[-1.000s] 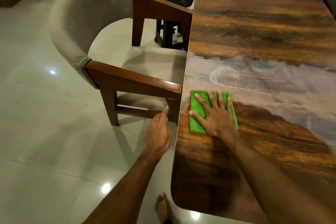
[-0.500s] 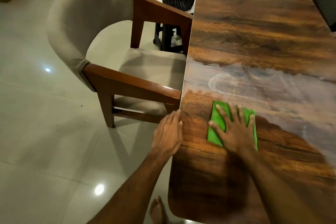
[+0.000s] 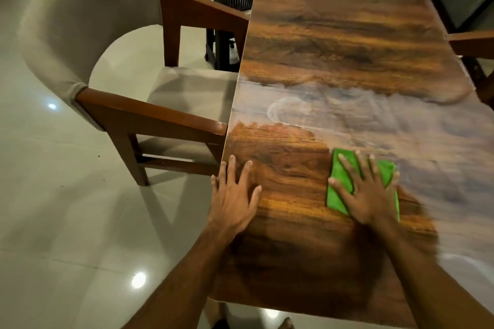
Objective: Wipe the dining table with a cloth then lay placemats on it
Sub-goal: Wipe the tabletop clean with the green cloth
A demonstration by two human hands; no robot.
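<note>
Wiping: R hand [image 3: 370, 193] + cloth [image 3: 337, 196] moved right | L hand [image 3: 235, 197] now flat on table [image 3: 334, 35]

The long rectangular wood-grain dining table [image 3: 334, 35] carries a folded bright green cloth [image 3: 337, 195] lying flat near its near end, with a pale hazy band across the middle; 2 open hands press on it

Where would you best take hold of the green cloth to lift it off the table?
Probably the green cloth at its near-left corner, pinched from the left. It lies folded flat on the table, and the right hand is spread over most of it, leaving that left strip bare. The left hand rests flat nearby.
</note>
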